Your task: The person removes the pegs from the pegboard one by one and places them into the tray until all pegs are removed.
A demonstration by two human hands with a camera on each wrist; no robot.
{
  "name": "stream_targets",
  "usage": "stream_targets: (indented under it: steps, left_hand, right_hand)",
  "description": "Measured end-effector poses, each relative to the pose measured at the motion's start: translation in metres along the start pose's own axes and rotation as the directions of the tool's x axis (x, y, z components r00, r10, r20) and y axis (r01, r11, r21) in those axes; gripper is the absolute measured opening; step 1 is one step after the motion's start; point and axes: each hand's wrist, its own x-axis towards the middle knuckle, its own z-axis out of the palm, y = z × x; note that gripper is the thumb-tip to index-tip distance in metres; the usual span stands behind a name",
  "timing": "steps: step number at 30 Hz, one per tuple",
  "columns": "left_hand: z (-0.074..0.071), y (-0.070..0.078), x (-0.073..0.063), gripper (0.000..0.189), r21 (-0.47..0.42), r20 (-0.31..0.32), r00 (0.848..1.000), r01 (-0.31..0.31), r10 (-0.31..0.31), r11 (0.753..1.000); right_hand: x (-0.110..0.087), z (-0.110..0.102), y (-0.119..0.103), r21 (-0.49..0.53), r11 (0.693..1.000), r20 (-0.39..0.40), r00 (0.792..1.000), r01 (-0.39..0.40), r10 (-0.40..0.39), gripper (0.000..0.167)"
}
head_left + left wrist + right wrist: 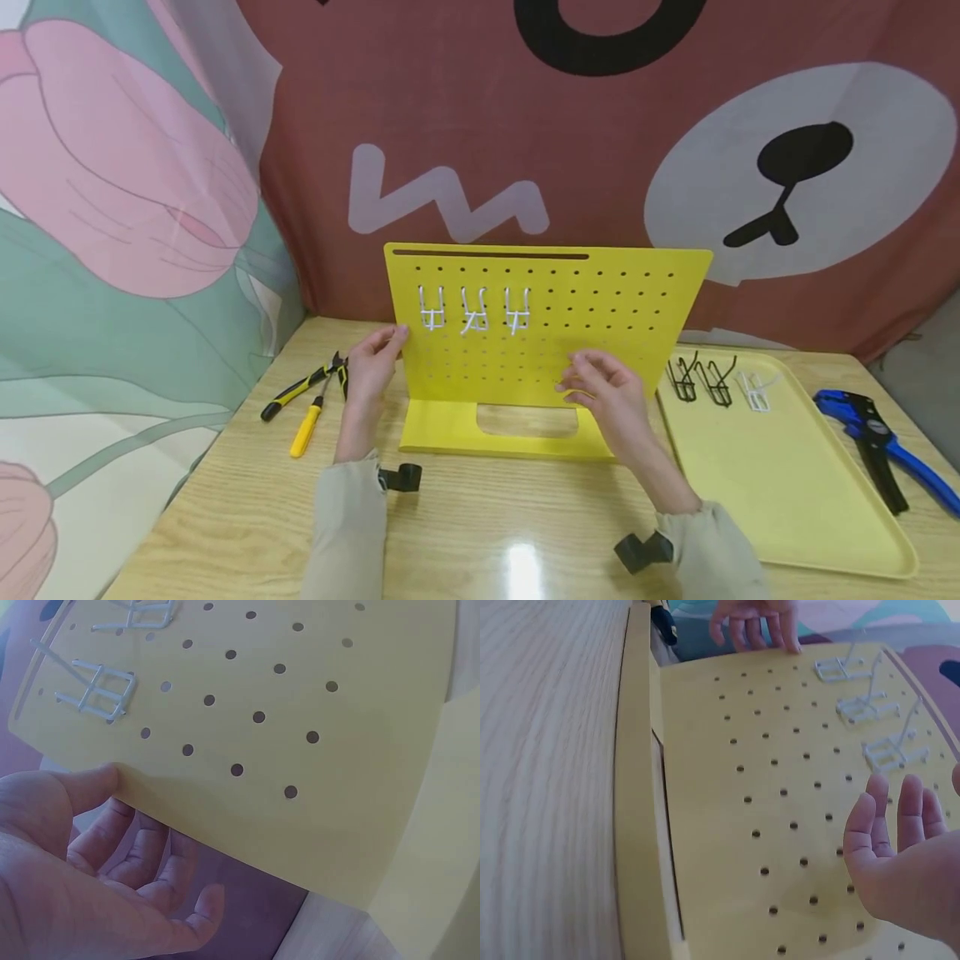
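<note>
A yellow pegboard [487, 367] stands upright on its own base in the middle of the table. Three white wire hooks hang side by side in its upper left holes: the left hook [432, 313], the middle hook [473, 315] and the right hook [517, 314]. My left hand [375, 358] pinches the board's left edge; in the left wrist view the thumb [94, 787] lies on the front face and the fingers reach behind. Before the board's lower right part hovers my right hand [607, 387], its fingers loosely bent with nothing held.
Right of the board lies a yellow tray [795, 500] with two black wire hooks [716, 387] and a white wire hook [756, 396] at its far end. A blue wire stripper [873, 433] lies beyond it. Pliers [296, 392] and a yellow screwdriver [304, 431] lie on the left.
</note>
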Motion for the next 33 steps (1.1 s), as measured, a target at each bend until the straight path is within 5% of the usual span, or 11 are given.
stream_targets:
  steps: [8, 19, 33]
  left_hand:
    - [-0.001, 0.001, -0.001, 0.044, 0.023, -0.001, 1.0, 0.003, -0.003, 1.0]
    - [0.0, 0.0, 0.0, 0.044, 0.02, 0.0, 1.0, 0.006, -0.006, 1.0]
    - [0.001, 0.0, 0.0, 0.044, 0.02, -0.009, 1.0, 0.007, -0.007, 1.0]
  right_hand:
    - [0.001, 0.031, 0.014, -0.105, 0.994, 0.051, 0.998, 0.043, -0.038, 0.01]
    - [0.02, 0.064, -0.004, -0.195, 0.935, 0.046, 0.955, 0.296, -0.293, 0.024]
    - [0.035, 0.065, -0.009, -0.317, 0.936, 0.029, 0.988, 0.154, -0.153, 0.024]
